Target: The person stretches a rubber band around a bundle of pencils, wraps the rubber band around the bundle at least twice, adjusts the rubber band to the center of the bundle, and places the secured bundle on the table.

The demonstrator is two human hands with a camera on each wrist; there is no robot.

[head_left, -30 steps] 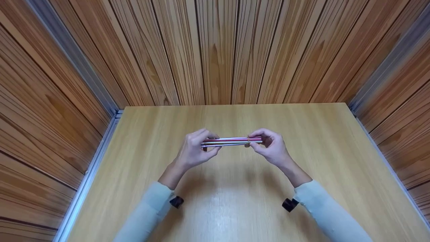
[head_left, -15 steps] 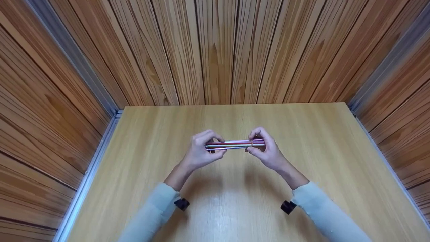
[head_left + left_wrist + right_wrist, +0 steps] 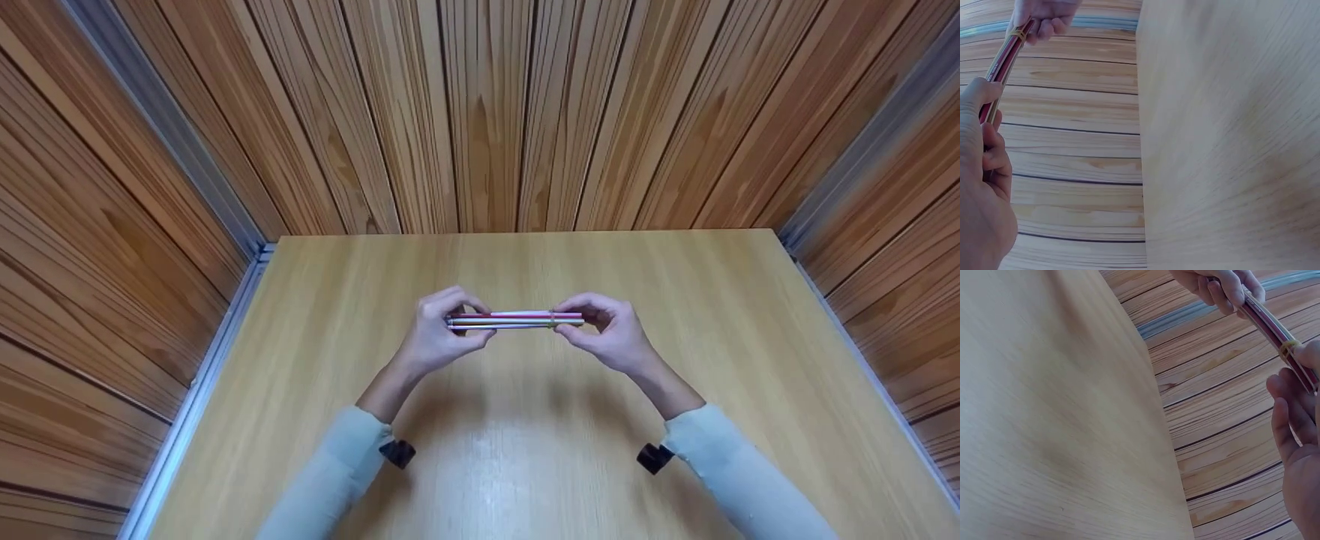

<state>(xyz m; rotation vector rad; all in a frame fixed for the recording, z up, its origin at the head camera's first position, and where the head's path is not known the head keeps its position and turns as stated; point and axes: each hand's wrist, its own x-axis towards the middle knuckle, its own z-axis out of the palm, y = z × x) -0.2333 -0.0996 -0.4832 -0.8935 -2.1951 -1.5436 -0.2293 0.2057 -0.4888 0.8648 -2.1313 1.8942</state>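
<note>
A bundle of slim pencils [image 3: 517, 319], red, white and other colours, lies level between my two hands above the table. Around its right part runs a yellowish rubber band [image 3: 1288, 349]. My left hand [image 3: 439, 330] grips the left end, thumb on the near side and fingers on the far side, hiding part of that end. At the band, the thumb and forefinger of my right hand [image 3: 611, 334] pinch the bundle from both sides. In the right wrist view, the other fingers [image 3: 1284, 424] of that hand are loosely bent below the pencils.
Beneath the hands spreads a light wooden table [image 3: 495, 450]. Wood-plank walls [image 3: 480, 120] rise behind it and at both sides, with metal rails [image 3: 202, 375] along the edges. A small black camera [image 3: 397, 453] hangs at each wrist.
Over the last half second the bundle and left hand have shifted slightly left. The right hand has moved a little right, its fingertips now at the band nearer the bundle's end.
</note>
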